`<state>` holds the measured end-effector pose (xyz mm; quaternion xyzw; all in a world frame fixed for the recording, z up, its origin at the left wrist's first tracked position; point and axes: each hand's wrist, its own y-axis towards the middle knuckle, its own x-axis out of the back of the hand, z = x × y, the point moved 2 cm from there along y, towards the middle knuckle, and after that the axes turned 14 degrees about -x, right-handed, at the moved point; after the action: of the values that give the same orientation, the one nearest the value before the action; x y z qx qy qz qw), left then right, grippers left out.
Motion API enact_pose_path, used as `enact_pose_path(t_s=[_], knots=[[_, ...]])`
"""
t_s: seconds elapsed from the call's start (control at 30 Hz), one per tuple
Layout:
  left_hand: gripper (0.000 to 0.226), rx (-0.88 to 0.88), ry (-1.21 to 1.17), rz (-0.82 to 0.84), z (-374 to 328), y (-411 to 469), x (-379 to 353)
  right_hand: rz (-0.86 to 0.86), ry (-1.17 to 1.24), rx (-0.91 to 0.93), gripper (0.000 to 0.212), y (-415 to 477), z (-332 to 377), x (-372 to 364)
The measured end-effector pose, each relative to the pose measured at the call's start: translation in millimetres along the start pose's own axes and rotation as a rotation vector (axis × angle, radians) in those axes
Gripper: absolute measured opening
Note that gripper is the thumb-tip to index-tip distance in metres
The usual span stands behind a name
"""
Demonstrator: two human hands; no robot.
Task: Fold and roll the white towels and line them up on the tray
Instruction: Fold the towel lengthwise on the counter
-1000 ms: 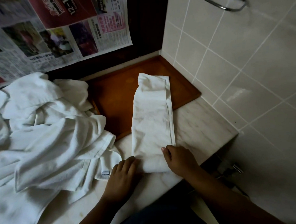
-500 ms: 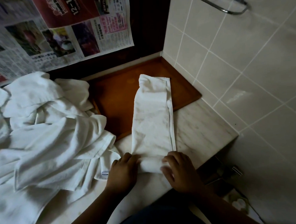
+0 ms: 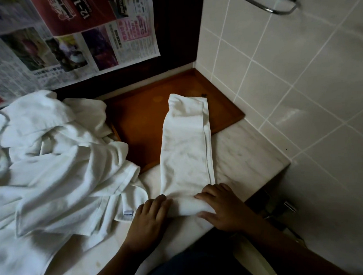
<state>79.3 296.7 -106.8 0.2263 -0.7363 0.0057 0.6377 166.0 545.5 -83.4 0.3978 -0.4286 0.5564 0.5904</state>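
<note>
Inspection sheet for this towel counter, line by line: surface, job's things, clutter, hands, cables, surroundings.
Surface: pale marble counter set in a tiled corner.
Job's things: folded towel lies as a long strip, far end on the wooden tray, near end rolled up; towel heap lies loose on the left, overlapping the tray's left edge. No finished roll on the tray.
Clutter: nothing seen.
Grippers: left hand and right hand each grip an end of the rolled part.
Cables: nothing seen.
Surroundings: newspaper on the dark back wall; tiled wall on the right, with a metal rail.
</note>
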Motion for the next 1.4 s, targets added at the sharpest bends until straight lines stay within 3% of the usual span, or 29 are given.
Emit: enact_pose_path(t_s=[0.2, 0.3, 0.4, 0.57, 0.7, 1.0, 1.17, 1.27, 1.4], knots=[[0.047, 0.032, -0.029, 0.002, 3, -4, 3, 0.026, 0.077, 0.008, 0.051, 1, 0, 4], [0.057, 0.063, -0.061, -0.002, -2, -5, 6, 0.075, 0.121, -0.032, 0.049, 4, 1, 7], [0.056, 0.103, -0.071, 0.032, -1, -1, 5, 0.007, 0.153, -0.080, 0.043, 4, 0, 8], [0.056, 0.135, -0.136, 0.059, 5, 13, 10, -0.072, 0.190, -0.161, 0.052, 2, -3, 6], [0.053, 0.186, -0.181, 0.031, 5, 20, 13, -0.100, 0.206, -0.204, 0.042, 8, -2, 4], [0.047, 0.363, -0.203, 0.046, 3, 31, 11, -0.194, -0.077, -0.460, 0.040, 16, 4, 3], [0.038, 0.412, -0.227, 0.079, 7, 40, 14, -0.209, -0.103, -0.302, 0.017, 12, 15, 0], [0.039, 0.448, -0.222, 0.111, 9, 44, 14, -0.197, -0.045, -0.186, 0.017, 2, 18, -5], [0.031, 0.509, -0.197, 0.172, 11, 50, 12, -0.247, -0.049, -0.168, 0.034, -4, 16, -8]])
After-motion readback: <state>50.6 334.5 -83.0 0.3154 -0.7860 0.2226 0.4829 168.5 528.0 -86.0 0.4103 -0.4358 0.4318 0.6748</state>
